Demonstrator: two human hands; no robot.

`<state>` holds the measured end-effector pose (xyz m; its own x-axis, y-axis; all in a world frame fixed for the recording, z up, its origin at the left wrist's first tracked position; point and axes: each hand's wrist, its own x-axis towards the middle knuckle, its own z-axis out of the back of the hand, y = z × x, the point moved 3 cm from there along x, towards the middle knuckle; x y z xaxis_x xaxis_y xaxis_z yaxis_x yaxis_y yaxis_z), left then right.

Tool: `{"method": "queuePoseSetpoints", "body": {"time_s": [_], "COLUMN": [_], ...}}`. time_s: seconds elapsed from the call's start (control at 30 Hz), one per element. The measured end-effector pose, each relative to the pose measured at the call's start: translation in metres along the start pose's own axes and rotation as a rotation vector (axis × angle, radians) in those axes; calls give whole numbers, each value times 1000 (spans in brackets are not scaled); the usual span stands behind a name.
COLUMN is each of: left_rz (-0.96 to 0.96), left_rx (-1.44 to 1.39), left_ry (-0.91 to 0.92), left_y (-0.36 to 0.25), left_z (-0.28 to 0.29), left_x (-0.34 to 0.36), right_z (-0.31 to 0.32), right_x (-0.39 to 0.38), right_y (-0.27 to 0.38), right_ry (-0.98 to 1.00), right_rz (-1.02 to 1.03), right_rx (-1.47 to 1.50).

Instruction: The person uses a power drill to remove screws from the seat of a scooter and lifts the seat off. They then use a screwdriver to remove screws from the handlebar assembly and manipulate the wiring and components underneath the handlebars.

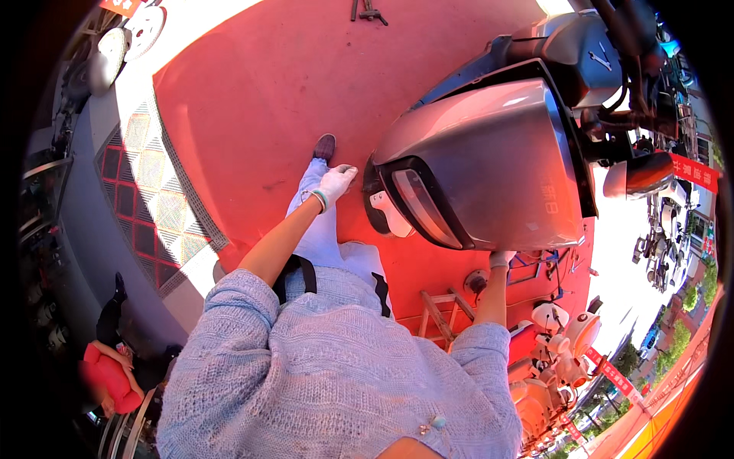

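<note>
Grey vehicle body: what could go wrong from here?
The right hand is partly hidden by the grey vehicle body, so a pinch is possible. The left hand is apart from it, so any support could be one-sided. The wooden frame on the red floor might catch a step.

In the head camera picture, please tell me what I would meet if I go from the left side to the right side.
Checkered floor tiles → the person's left hand → large grey vehicle panel → red banner.
</note>
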<state>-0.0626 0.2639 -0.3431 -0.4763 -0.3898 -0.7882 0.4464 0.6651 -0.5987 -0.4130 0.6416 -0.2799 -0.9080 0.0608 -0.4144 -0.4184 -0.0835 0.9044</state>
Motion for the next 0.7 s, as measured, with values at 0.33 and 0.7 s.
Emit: {"method": "queuePoseSetpoints", "body": {"time_s": [0.33, 0.7], "left_rz": [235, 457], "left_rx": [33, -446], "left_ry": [-99, 87], "left_y": [-9, -16], "left_z": [-61, -65], "left_x": [129, 192], "right_z": [-96, -224], "right_x": [-115, -147], "right_y": [246, 290], "right_ry": [-364, -20], "right_rz": [677, 844], "right_rx": [-928, -1400]}}
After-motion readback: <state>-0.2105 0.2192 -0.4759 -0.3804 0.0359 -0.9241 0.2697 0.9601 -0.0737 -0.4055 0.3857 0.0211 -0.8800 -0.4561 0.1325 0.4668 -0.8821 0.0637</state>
